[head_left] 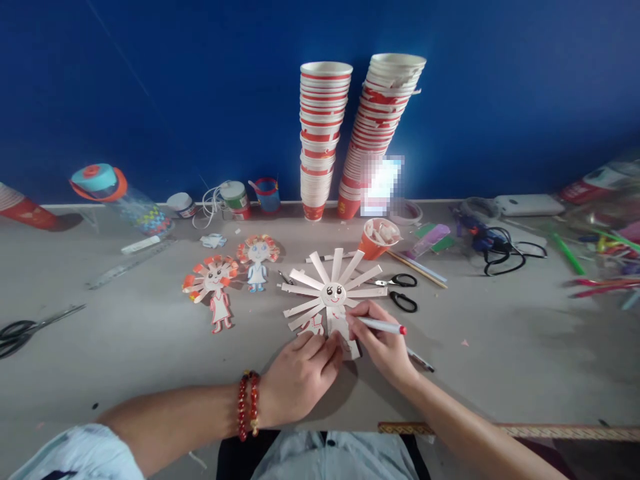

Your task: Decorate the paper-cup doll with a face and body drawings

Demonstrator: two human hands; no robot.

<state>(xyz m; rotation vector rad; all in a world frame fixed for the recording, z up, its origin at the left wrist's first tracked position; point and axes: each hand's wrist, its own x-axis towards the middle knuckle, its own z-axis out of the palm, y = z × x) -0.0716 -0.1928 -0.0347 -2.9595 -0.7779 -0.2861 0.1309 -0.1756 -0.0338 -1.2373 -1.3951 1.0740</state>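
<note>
In the head view a white paper doll [334,295] lies in front of me, with long paper strips fanned around its round drawn face. My left hand [303,373] has its fingers curled and presses the doll's lower paper down on the table. A white felt-tip pen with a red end [383,325] is gripped in my right hand [383,347], its tip at the doll's body just below the face. Partly under my left fingers is a small red-outlined paper piece [314,325]. Black-handled scissors [403,301] lie behind the doll's right-hand strips.
Two finished-looking paper dolls [220,310] [257,273] lie to the left. Tall paper-cup stacks [325,120] [377,127] stand against the blue wall. A cup of paper scraps [377,240], a bottle [125,200], more scissors [25,333] and pens [567,253] surround the work.
</note>
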